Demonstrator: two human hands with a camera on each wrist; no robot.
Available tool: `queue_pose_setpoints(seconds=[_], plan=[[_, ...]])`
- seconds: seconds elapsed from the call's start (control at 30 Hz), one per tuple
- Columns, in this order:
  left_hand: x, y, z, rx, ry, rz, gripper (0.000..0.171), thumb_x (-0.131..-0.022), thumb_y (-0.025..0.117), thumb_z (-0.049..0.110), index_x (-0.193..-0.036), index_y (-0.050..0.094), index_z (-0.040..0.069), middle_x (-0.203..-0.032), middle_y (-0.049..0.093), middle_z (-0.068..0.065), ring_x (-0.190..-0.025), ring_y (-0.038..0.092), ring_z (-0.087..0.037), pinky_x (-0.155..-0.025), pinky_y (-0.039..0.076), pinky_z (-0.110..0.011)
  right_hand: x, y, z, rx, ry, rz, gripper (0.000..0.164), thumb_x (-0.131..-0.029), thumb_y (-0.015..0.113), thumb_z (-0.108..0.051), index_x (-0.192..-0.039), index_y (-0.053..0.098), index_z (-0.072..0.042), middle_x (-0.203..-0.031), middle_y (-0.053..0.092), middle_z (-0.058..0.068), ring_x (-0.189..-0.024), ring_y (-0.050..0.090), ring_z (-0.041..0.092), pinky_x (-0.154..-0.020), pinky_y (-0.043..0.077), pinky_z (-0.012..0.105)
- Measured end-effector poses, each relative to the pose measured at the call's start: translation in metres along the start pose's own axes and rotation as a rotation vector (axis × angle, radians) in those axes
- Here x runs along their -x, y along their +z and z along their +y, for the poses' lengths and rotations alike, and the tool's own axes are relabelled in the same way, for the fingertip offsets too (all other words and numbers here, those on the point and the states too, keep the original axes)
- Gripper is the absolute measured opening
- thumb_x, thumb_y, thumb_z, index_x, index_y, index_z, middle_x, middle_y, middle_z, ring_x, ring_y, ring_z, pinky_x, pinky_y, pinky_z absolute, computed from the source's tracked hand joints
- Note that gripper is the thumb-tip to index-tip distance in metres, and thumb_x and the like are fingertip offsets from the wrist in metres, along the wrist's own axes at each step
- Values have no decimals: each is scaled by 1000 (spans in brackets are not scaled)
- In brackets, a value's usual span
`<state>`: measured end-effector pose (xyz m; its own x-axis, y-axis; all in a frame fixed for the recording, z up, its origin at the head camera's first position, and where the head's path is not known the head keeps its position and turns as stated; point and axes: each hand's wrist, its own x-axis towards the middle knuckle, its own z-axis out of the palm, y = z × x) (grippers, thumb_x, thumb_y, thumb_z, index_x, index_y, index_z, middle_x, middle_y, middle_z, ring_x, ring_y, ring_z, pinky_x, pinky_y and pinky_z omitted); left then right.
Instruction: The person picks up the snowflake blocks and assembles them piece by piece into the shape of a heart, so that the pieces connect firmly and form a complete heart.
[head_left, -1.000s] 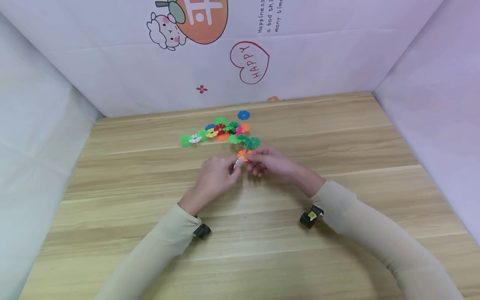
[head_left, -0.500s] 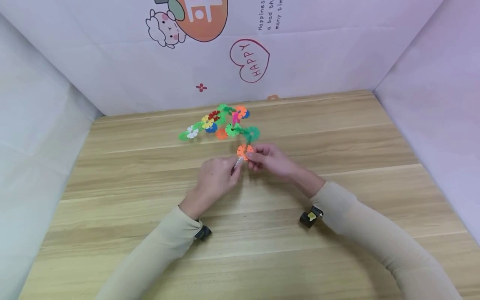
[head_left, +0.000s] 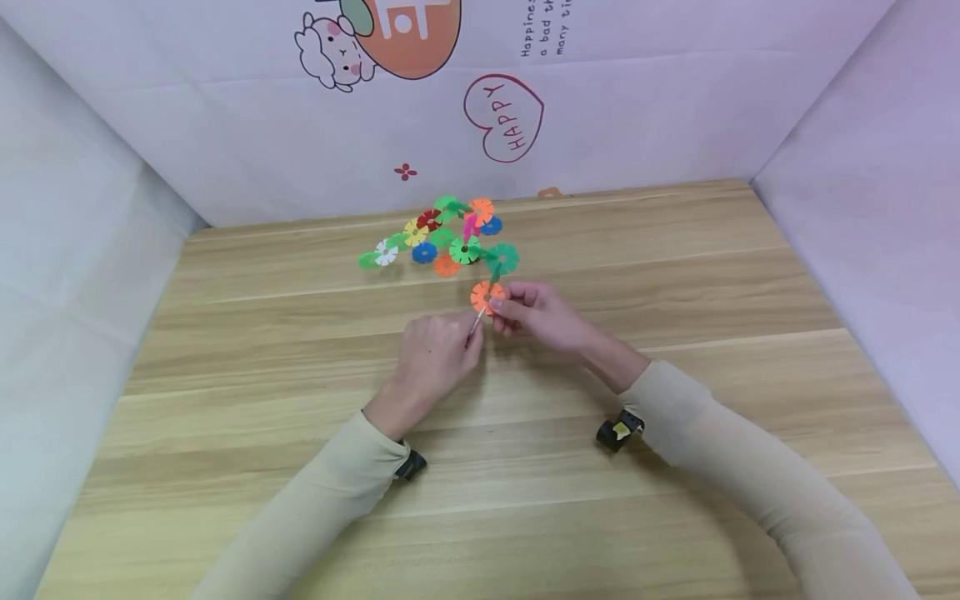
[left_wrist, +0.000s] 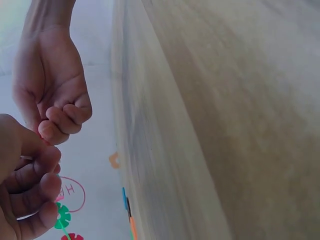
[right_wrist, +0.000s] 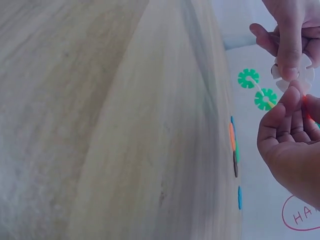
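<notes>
My left hand (head_left: 435,354) pinches a white notched plastic disc (right_wrist: 308,76), seen nearly edge-on in the head view. Thumb and fingers of my right hand (head_left: 549,318) grip an orange snowflake disc (head_left: 480,295). The white disc's edge meets the orange one; whether their slots interlock is hidden by the fingers. From the orange disc a chain of joined discs curves away, through a dark green disc (head_left: 505,258), a light green disc (head_left: 464,250), a pink disc (head_left: 470,227), a red disc (head_left: 429,220) and a yellow disc (head_left: 415,232), to a white disc (head_left: 386,252) at the left. The chain hangs above the table.
Loose discs lie on the wooden table (head_left: 300,400) beneath the chain: a blue disc (head_left: 424,253), an orange disc (head_left: 447,266), a green disc (head_left: 442,237) and another blue disc (head_left: 491,226). A printed white cloth (head_left: 622,125) stands behind the table's back edge.
The chain has risen off the table, its far part shifting up and back in view. The white disc has turned more edge-on against the orange one. Both hands stay nearly in place.
</notes>
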<state>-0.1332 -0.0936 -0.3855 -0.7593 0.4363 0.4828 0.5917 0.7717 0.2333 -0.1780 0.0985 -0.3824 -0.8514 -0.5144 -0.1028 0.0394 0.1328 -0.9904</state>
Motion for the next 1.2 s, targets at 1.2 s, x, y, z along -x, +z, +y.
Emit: queue_pose_setpoints(seconds=[1.2], plan=[[-6, -13, -11, 117, 19, 6, 22, -98, 68, 13, -77, 66, 5, -57, 52, 3, -46, 40, -9, -44, 30, -22, 7, -19, -5, -7, -41, 1, 20, -107, 50, -13, -99, 62, 0, -87, 60, 18, -81, 55, 30, -79, 52, 42]])
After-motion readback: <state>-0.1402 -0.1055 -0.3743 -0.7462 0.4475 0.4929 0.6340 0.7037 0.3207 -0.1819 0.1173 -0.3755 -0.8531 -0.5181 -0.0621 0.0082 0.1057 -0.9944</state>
